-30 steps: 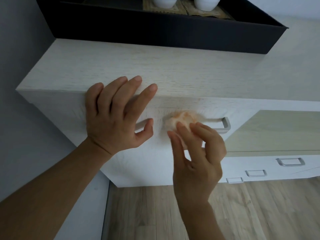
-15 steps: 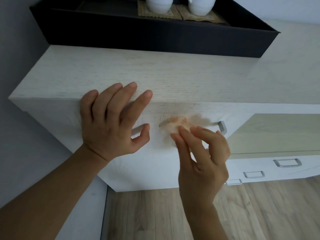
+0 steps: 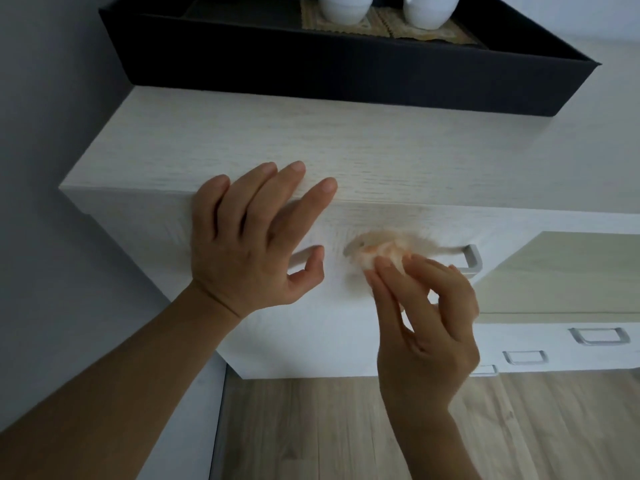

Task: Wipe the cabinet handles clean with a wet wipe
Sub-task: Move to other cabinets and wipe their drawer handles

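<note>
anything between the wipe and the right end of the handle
Nothing visible. The right hand holds the wipe against the handle, and the short stretch of bar from there to its right end is bare.

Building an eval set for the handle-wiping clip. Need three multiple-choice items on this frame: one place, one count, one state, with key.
1. Where does the left hand rest?
A) on the front edge of the cabinet top
B) behind the back
C) in a pocket

2. How many white cups show in the black tray?
A) one
B) two
C) four

3. What is the right hand doing?
A) lying flat and empty
B) pinching the wet wipe at the handle
C) making an empty fist

Key:
1 A, its straight fingers lie over the edge.
2 B, two show, cropped by the frame.
3 B, its fingertips hold the blurred wipe against the bar.
</note>
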